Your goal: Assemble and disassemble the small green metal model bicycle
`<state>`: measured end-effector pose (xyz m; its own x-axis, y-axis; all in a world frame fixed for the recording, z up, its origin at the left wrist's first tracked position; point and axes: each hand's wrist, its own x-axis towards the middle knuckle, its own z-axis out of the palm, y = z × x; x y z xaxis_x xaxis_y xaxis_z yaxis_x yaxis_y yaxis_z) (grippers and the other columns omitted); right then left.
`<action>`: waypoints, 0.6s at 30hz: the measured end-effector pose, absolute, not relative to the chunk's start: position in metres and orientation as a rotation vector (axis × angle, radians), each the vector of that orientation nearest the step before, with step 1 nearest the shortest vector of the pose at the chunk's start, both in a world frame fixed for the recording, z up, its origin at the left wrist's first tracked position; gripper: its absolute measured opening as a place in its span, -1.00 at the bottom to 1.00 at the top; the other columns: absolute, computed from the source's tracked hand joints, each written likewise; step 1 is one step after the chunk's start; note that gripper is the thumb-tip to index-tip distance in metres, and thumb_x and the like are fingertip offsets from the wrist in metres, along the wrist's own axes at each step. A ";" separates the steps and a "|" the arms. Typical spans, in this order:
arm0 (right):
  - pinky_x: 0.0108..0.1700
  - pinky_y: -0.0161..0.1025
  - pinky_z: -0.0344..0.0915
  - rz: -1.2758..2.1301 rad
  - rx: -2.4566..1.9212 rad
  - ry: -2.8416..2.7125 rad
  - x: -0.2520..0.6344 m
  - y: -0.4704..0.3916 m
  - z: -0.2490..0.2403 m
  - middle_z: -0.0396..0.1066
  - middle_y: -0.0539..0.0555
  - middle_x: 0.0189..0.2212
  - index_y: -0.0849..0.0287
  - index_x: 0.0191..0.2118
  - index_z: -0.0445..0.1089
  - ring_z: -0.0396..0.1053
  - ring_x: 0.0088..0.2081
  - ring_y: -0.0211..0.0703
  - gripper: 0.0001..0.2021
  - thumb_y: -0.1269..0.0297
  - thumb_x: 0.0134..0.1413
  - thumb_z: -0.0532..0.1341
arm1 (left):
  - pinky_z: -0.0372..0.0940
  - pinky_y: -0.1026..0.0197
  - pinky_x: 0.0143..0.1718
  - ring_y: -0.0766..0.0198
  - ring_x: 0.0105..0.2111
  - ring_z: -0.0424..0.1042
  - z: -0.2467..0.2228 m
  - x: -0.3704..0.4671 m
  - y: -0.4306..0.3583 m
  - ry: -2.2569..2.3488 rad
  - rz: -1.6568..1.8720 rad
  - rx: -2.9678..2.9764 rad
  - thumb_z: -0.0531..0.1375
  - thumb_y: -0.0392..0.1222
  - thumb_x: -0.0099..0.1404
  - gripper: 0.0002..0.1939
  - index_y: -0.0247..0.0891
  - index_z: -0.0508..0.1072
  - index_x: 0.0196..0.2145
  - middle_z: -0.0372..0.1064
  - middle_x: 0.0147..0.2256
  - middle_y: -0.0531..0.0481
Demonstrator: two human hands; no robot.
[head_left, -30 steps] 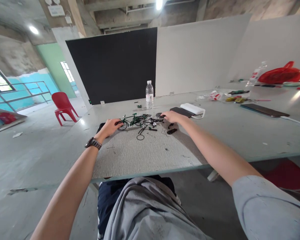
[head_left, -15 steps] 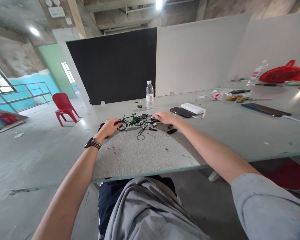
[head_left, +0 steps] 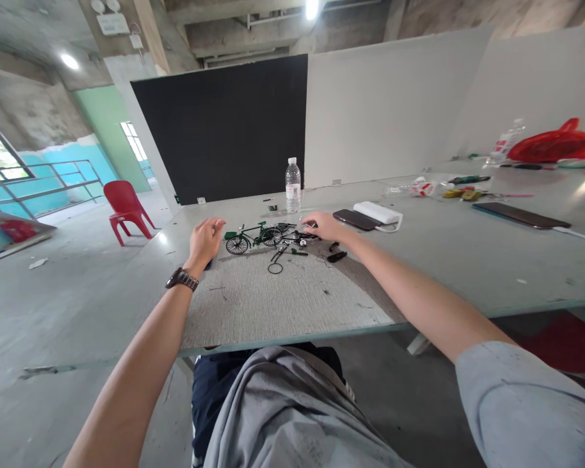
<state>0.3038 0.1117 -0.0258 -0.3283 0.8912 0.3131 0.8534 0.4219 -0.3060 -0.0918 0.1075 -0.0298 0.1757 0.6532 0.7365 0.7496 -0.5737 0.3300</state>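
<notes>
A small green model bicycle (head_left: 253, 237) lies on a textured grey mat (head_left: 273, 305), its two black spoked wheels showing. Just left of it is my left hand (head_left: 207, 242), apart from the bicycle, with fingers loosely bent, thumb apart and nothing held. My right hand (head_left: 325, 226) hovers over a cluster of small black and silver parts (head_left: 299, 238) at the bicycle's right end. Its fingers are bent and a gap shows between them; I make out nothing held. Nearer me lie a thin black ring (head_left: 275, 268) and a black piece (head_left: 336, 257).
A clear water bottle (head_left: 293, 185) stands behind the parts. Right of it lie a dark phone (head_left: 355, 220) and a white power bank (head_left: 374, 211). Farther right are another phone (head_left: 517, 216), several tools and a red bag (head_left: 550, 144). A dark object lies partly hidden by my left hand.
My left hand has let go of the bicycle's left wheel and drawn back up and left. My right hand has shifted slightly right. The bicycle stays put.
</notes>
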 end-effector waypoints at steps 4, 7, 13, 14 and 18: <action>0.12 0.04 0.41 0.188 -1.376 -2.075 0.297 0.102 -0.015 0.60 0.27 -0.02 0.20 -0.03 0.60 0.54 0.00 0.07 -0.71 0.29 0.23 0.20 | 0.29 0.05 -0.07 0.09 -0.19 0.44 -0.023 -0.089 0.101 -1.173 -1.495 -2.065 -0.09 0.11 0.59 -0.48 -0.20 0.52 -0.28 0.50 -0.28 -0.14; 0.10 0.04 0.47 0.333 -1.183 -1.999 0.285 0.088 -0.004 0.58 0.27 0.00 0.21 0.01 0.53 0.55 -0.03 0.04 -0.70 0.26 0.17 0.29 | 0.29 0.02 -0.03 0.08 -0.15 0.43 -0.019 -0.081 0.092 -1.031 -1.447 -2.051 0.00 0.06 0.58 -0.60 -0.19 0.52 -0.23 0.51 -0.20 -0.14; 0.02 0.04 0.52 0.526 -0.924 -1.967 0.243 0.054 0.009 0.60 0.17 -0.15 0.14 0.11 0.37 0.58 -0.11 0.04 -0.54 0.13 0.15 0.38 | 0.28 -0.02 0.07 0.02 0.02 0.45 -0.017 -0.050 0.068 -0.741 -1.120 -2.151 0.17 0.04 0.52 -0.70 -0.14 0.52 0.05 0.50 0.03 -0.17; 0.00 0.03 0.52 0.572 -0.892 -1.982 0.236 0.050 0.008 0.60 0.16 -0.15 0.13 0.11 0.36 0.58 -0.12 0.03 -0.54 0.12 0.15 0.39 | 0.27 -0.02 0.09 0.02 0.05 0.45 -0.018 -0.044 0.065 -0.695 -1.066 -2.185 0.18 0.04 0.52 -0.69 -0.13 0.51 0.07 0.50 0.07 -0.17; -0.01 0.04 0.53 0.663 -0.824 -1.978 0.213 0.038 0.004 0.59 0.15 -0.17 0.11 0.10 0.34 0.58 -0.10 0.06 -0.48 0.07 0.10 0.43 | 0.25 -0.03 0.12 0.03 0.07 0.46 -0.023 -0.029 0.056 -0.585 -0.965 -2.329 0.15 -0.05 0.54 -0.75 -0.14 0.52 0.05 0.55 0.03 -0.15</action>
